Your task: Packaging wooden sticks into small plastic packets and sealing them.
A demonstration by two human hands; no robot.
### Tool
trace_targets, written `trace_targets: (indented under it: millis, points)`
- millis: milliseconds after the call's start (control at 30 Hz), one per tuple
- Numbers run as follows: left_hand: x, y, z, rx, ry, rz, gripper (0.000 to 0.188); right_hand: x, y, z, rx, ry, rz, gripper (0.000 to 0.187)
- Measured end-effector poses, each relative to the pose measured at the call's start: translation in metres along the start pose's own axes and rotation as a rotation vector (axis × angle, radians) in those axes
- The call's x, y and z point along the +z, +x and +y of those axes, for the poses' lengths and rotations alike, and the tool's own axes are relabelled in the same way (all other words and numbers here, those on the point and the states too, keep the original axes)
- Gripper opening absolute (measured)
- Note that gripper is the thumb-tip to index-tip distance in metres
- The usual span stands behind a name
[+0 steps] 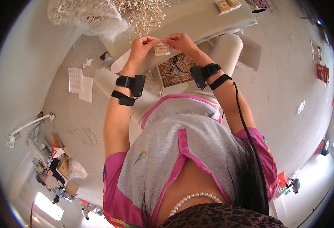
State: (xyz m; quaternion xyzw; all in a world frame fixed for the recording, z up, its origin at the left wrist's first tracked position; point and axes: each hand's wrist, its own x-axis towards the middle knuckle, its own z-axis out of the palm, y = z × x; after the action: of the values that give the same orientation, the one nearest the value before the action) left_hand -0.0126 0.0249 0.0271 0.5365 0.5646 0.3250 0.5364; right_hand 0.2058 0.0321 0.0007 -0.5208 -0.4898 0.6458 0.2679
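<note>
Between my two hands hangs a small clear packet of cotton swabs (162, 49) with a yellow and white label. My left hand (140, 48) pinches its top left corner with thumb and fingertips. At the top right corner, my right hand (183, 43) pinches the same packet. The packet is upright just past the near edge of the white table (189, 23). A heap of loose cotton swabs (145, 15) spreads on the table beyond my left hand. Below the packet, between my legs, stands an open box (160, 76) full of cotton swabs.
A large clear plastic bag of swabs (85, 13) lies at the table's far left. Several finished-looking packets (226, 5) sit at its far right. White printed sheets (81, 85) lie on the floor to the left. Other people (52, 179) and cardboard boxes (63, 167) appear at lower left.
</note>
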Motion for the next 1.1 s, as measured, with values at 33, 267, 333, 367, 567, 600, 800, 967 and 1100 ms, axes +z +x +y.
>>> trace_targets:
  millis: [33, 267, 333, 367, 567, 600, 800, 967, 1100]
  points:
    - [-0.005, 0.003, 0.003, -0.118, -0.07, -0.062, 0.02, -0.002, -0.001, -0.006, 0.009, -0.035, -0.012, 0.022]
    - [-0.009, 0.005, 0.007, -0.568, -0.414, -0.345, 0.023, -0.013, -0.012, -0.023, 0.342, 0.429, -0.236, 0.018]
    - [-0.005, 0.003, 0.007, -0.63, -0.476, -0.34, 0.02, -0.013, -0.011, -0.014, 0.395, 0.564, -0.29, 0.016]
    - [-0.002, 0.001, 0.008, -0.691, -0.547, -0.326, 0.017, -0.014, -0.009, -0.008, 0.45, 0.691, -0.351, 0.015]
    - [0.005, -0.004, 0.006, -0.727, -0.615, -0.28, 0.018, -0.012, -0.008, 0.012, 0.527, 0.922, -0.438, 0.016]
    - [0.005, -0.004, 0.005, -0.728, -0.61, -0.282, 0.018, -0.011, -0.007, 0.015, 0.524, 0.927, -0.436, 0.016]
    - [0.008, -0.003, 0.001, -0.756, -0.695, -0.303, 0.015, -0.009, -0.005, 0.023, 0.569, 1.028, -0.46, 0.015]
    - [0.009, -0.001, 0.001, -0.793, -0.711, -0.3, 0.014, -0.011, -0.003, 0.026, 0.588, 0.997, -0.453, 0.015]
    - [0.01, 0.0, 0.001, -0.811, -0.745, -0.298, 0.014, -0.012, -0.001, 0.026, 0.605, 1.011, -0.47, 0.015]
